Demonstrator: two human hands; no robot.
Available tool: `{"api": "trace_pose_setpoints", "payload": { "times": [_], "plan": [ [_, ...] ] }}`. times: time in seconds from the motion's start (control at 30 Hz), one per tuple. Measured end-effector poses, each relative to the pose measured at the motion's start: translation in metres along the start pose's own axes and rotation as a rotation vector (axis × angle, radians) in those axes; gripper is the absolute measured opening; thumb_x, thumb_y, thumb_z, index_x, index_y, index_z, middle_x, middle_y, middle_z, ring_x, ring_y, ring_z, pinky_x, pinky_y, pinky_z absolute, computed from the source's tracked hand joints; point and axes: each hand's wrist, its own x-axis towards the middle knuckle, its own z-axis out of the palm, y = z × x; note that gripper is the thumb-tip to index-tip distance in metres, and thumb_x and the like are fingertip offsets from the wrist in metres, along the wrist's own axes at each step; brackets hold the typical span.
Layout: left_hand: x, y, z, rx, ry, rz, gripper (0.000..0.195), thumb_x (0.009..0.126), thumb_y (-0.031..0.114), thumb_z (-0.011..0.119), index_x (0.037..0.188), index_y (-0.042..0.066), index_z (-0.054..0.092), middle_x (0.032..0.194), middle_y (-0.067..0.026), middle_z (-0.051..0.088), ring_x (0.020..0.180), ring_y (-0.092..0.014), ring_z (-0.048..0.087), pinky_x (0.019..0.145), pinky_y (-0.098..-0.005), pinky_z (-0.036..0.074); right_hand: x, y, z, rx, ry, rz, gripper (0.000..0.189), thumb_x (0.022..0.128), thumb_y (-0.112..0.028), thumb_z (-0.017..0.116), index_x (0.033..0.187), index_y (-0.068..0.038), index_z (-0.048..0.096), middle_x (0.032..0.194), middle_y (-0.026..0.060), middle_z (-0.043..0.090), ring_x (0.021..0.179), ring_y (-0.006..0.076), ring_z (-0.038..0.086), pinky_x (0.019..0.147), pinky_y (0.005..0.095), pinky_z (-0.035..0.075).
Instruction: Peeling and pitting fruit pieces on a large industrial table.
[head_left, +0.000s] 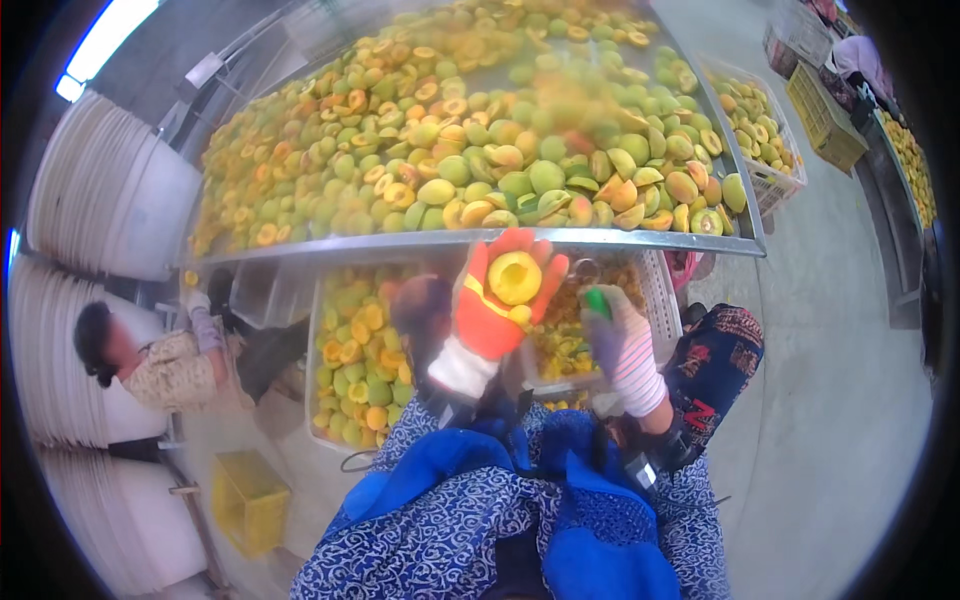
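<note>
My left hand (496, 300), in an orange glove with a white cuff, is palm up just below the metal table's near edge. Cradled in it is a hollowed yellow stone-fruit half (514, 277), cut side up, and a small yellow piece (519, 314) lies lower on the palm. My right hand (619, 337), in a striped glove, grips a green-handled tool (597, 301) beside it. A metal loop (585, 270) shows near the tool's far end; the join is blurred. Beneath the hands stands a white crate (664, 292) with yellow fruit scraps (559, 352).
Whole and halved fruit (450, 165) cover the metal-rimmed table (480, 238). A crate of fruit halves (360, 375) stands at left, another fruit crate (757, 135) at right. A co-worker (172, 367) is at left, near stacked white trays (112, 187) and a yellow crate (250, 501).
</note>
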Motion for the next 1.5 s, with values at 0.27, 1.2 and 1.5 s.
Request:
{"api": "trace_pose_setpoints", "payload": {
  "times": [0.27,1.2,1.5],
  "plan": [
    [-0.017,-0.009,0.002,0.069,-0.061,0.057,0.041,0.1,0.038,0.041,0.117,0.005,0.058,0.121,-0.0124,0.058,0.117,-0.031,0.052,0.103,-0.0531,0.041,-0.016,0.002,0.034,-0.682,0.0,-0.454,0.052,0.078,-0.01,0.063,0.129,-0.02,0.056,0.081,0.0124,0.057,0.068,0.0323,0.06,0.055,0.0418,0.045],
    [-0.016,-0.012,-0.009,0.092,-0.025,0.122,0.038,0.1,0.038,0.042,0.105,0.004,0.059,0.116,-0.0113,0.059,0.118,-0.029,0.051,0.103,-0.0567,0.041,-0.016,0.014,0.043,-0.044,-0.256,-0.162,0.055,0.08,-0.004,0.061,0.134,-0.011,0.053,0.089,0.009,0.066,0.079,0.0166,0.065,0.07,0.0265,0.049],
    [-0.033,0.061,0.013,-0.112,-0.165,0.156,0.03,0.095,0.028,0.053,0.114,0.006,0.058,0.115,-0.0117,0.061,0.112,-0.03,0.054,0.1,-0.052,0.042,-0.011,0.039,0.005,1.127,-0.177,0.422,0.046,0.092,-0.017,0.058,0.135,-0.007,0.044,0.074,-0.0018,0.04,0.054,0.0079,0.037,0.045,0.0207,0.032]
  ]
}}
